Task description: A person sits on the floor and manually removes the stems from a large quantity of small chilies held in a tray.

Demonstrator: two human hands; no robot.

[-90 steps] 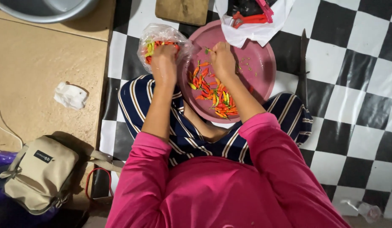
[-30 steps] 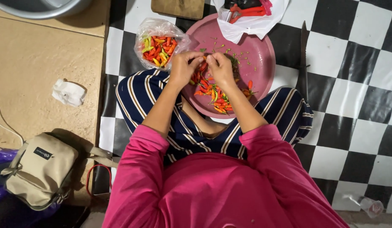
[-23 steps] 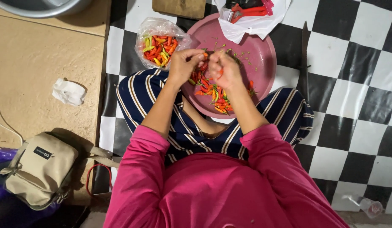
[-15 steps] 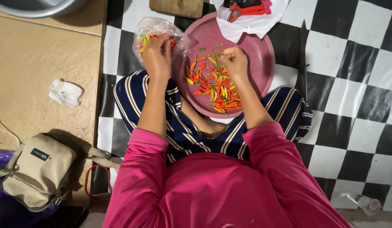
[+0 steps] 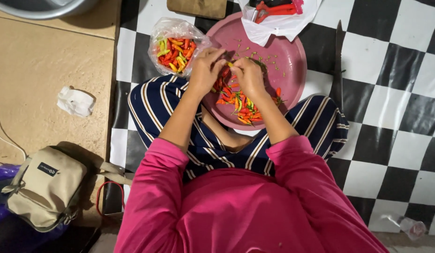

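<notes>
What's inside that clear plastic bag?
The clear plastic bag holds small chilies, red, orange, yellow and green. Those underneath the top layer are covered, so how deep the pile goes cannot be seen.

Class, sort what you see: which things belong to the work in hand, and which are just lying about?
In use: left hand, right hand, chillies, pink tray, bag of chillies.
Lying about: beige bag, crumpled tissue, knife.

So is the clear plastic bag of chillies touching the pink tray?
Touching. The head view shows the plastic bag pressed against the pink tray at its left rim, its edge overlapping the rim with no floor showing between them.
</notes>
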